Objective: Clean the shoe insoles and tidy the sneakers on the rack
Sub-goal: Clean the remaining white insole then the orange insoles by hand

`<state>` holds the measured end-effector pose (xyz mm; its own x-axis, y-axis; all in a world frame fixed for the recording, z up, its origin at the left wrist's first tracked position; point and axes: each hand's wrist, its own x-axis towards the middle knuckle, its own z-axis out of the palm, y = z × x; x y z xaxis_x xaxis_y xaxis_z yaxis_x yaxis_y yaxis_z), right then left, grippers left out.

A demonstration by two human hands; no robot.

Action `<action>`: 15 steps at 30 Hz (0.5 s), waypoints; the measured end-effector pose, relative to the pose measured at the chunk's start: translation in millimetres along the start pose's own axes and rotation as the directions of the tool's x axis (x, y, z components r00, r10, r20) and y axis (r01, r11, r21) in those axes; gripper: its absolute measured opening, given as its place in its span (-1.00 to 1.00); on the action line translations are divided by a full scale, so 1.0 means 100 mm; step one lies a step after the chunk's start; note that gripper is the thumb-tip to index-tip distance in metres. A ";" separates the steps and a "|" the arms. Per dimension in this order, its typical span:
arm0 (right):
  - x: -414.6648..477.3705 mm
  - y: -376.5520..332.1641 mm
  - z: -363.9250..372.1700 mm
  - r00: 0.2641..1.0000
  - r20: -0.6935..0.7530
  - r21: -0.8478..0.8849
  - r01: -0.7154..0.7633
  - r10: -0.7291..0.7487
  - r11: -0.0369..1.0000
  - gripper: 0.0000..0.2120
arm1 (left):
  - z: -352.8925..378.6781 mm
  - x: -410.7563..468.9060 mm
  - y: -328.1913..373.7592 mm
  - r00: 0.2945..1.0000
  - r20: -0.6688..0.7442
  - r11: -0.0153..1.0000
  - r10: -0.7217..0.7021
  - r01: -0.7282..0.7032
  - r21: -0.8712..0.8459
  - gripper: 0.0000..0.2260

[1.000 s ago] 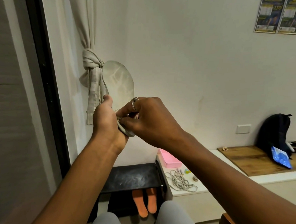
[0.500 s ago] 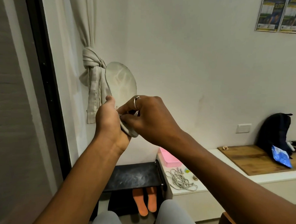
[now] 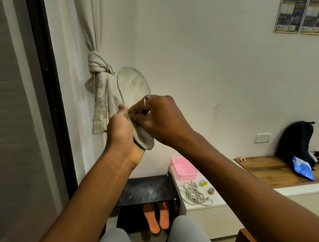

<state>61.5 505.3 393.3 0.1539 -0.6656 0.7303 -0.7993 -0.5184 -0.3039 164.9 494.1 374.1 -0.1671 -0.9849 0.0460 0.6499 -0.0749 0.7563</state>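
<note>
- The insole [image 3: 133,85] stands upright at centre frame, its lower end wrapped in the left hand [image 3: 121,130].
- The right hand [image 3: 160,119] pinches at the insole's middle edge; what it picks at cannot be told.
- Best to brace it firmly and pick gently, so the insole does not bend.

A pale grey oval shoe insole [image 3: 133,83] is held upright by the left hand [image 3: 121,127] and pinched at mid-length by the right hand [image 3: 160,119], above a black rack [image 3: 145,191].

Home: curtain [image 3: 100,93], shoe rack [image 3: 145,191]
</note>
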 end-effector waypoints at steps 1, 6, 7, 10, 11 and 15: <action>-0.02 -0.01 0.01 1.000 0.001 0.003 0.005 -0.005 1.000 -0.86 | 0.00 0.00 0.01 1.000 -0.007 1.000 -0.003 0.003 0.007 -0.56; -0.35 -0.05 -0.02 0.996 0.077 0.104 0.034 -0.043 0.994 -0.85 | -0.02 0.01 0.09 1.000 -0.018 1.000 0.007 -0.007 0.003 -0.51; -0.40 -0.04 -0.05 0.995 0.089 0.136 0.022 -0.035 0.991 -0.85 | -0.01 0.01 0.10 1.000 -0.004 1.000 0.011 -0.011 -0.007 -0.51; -0.35 -0.02 -0.12 0.994 0.108 0.132 0.018 -0.033 0.991 -0.85 | 0.02 -0.02 0.06 1.000 0.026 0.999 0.013 -0.014 0.047 -0.51; -0.30 -0.01 -0.12 0.995 0.094 0.102 0.028 -0.038 0.994 -0.85 | 0.04 -0.04 0.03 0.999 0.032 0.999 0.000 -0.001 0.051 -0.50; -0.12 0.04 -0.07 1.000 -0.006 0.082 -0.013 0.014 0.997 -0.86 | 0.04 -0.03 -0.03 0.998 0.067 1.000 -0.010 0.010 0.003 -0.49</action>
<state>52.3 515.0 387.5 0.1394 -0.6695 0.7296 -0.7511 -0.5517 -0.3626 160.4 497.9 374.7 -0.2231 -0.9714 0.0817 0.6462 -0.0846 0.7585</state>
